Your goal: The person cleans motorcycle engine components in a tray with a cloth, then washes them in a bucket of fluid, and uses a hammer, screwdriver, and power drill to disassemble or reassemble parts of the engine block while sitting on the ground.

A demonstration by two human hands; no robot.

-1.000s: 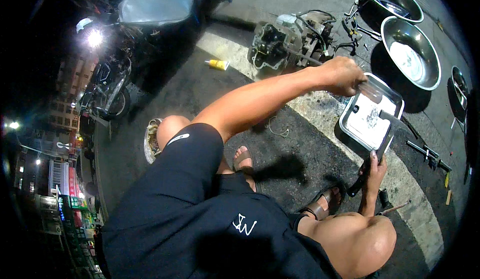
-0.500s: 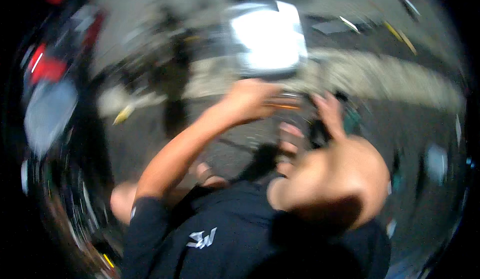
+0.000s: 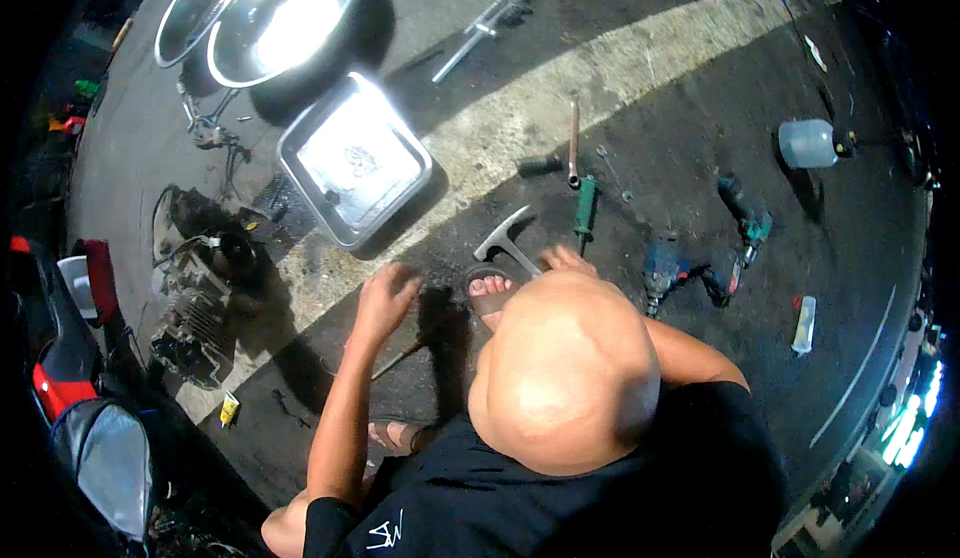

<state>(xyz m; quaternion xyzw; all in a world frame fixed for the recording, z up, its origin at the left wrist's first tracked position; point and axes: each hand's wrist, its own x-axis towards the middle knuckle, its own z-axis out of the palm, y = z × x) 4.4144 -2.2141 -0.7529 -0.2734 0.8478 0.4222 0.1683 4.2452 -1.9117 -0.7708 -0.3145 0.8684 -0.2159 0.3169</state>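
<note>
Crouched on dark asphalt. My left hand hovers with its grip spread, fingers loose, holding nothing, just below the square shiny metal tray. My right hand is mostly hidden behind my knee; cannot tell its grip. It sits just beside the steel-headed hammer lying by my sandalled foot.

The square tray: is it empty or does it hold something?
Nearly empty. The square tray shows bare shiny metal, with only a small dark cluster at its centre; glare hides what it is.
</note>
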